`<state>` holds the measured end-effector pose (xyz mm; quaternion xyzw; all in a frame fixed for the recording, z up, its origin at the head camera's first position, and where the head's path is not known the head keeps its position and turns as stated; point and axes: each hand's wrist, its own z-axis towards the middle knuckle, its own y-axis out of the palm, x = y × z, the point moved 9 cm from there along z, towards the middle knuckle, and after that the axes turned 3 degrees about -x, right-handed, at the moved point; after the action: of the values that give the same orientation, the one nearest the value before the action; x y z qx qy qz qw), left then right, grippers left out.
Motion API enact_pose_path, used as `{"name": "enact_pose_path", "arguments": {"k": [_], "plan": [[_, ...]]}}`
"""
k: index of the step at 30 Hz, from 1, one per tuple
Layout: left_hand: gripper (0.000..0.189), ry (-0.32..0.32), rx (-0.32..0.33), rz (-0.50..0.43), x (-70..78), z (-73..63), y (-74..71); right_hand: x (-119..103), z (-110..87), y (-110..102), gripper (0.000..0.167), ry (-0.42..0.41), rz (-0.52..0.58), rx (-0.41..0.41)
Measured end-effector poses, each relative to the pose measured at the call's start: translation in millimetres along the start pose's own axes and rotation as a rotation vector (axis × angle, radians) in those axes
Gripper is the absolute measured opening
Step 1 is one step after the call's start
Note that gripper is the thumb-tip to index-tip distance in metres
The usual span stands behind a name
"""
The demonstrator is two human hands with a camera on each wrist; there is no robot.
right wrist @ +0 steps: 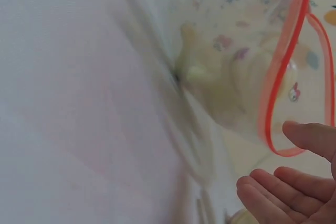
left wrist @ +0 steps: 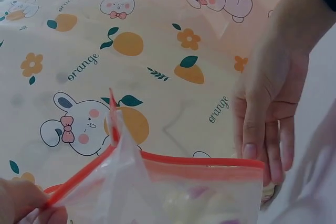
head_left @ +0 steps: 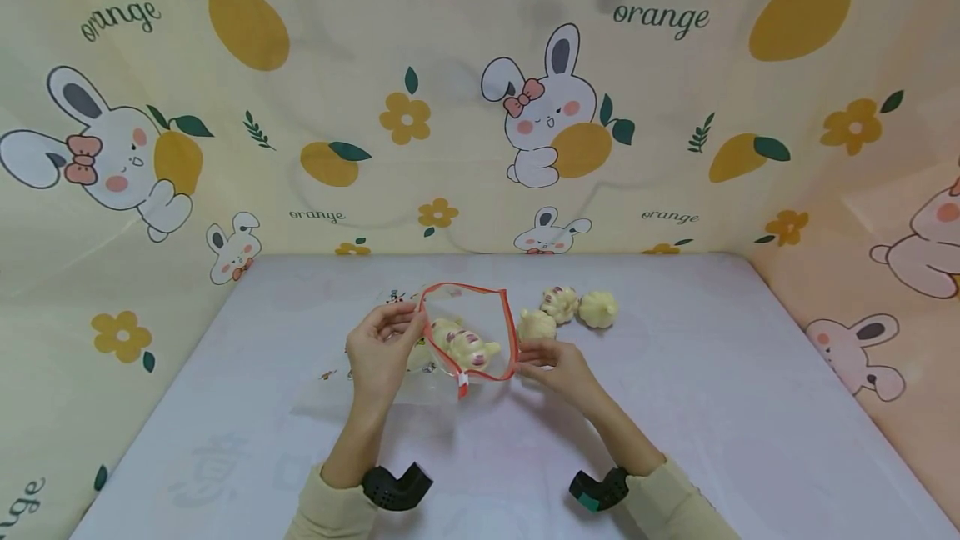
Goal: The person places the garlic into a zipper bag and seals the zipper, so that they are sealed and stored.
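A clear zip bag with a red-orange rim (head_left: 513, 327) stands with its mouth open, between my two hands. My left hand (head_left: 382, 352) pinches the rim at its left side, thumb against fingers (left wrist: 23, 203). The right hand (head_left: 558, 369) is at the opposite side of the rim, its fingers extended and apart from the thumb; the thumb (right wrist: 310, 137) is close to the rim, and I cannot tell whether it touches. Inside the bag lie pale yellow figures (head_left: 468, 348) with purple marks. Part of another pale yellow figure (head_left: 537, 325) shows just behind the right hand.
Two more pale yellow figures, one with purple marks (head_left: 559, 304) and one plain (head_left: 597, 309), sit right of the bag. A printed clear plastic sheet or bag part (head_left: 337, 394) spreads to the left on the white tabletop (head_left: 712, 407). A patterned cloth (head_left: 450, 48) hangs behind.
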<state>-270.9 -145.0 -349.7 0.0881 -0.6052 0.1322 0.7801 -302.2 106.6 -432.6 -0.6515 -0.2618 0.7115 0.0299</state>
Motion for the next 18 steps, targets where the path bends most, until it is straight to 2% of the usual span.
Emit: {"name": "enact_pose_path", "arguments": {"k": [6, 11, 18], "plan": [[0.021, 0.005, 0.003, -0.007, 0.4, 0.0, -0.6, 11.7, 1.0, 11.9, 0.036, 0.085, 0.130, -0.050], [0.022, 0.002, -0.002, 0.004, 1.3, -1.0, -0.9, 15.2, 0.9, 19.0, 0.032, 0.134, 0.130, -0.063], [0.023, 0.034, 0.010, 0.003, 6.8, -1.3, -3.4, 7.5, 2.8, 21.5, 0.028, 0.112, 0.132, -0.070]]}}
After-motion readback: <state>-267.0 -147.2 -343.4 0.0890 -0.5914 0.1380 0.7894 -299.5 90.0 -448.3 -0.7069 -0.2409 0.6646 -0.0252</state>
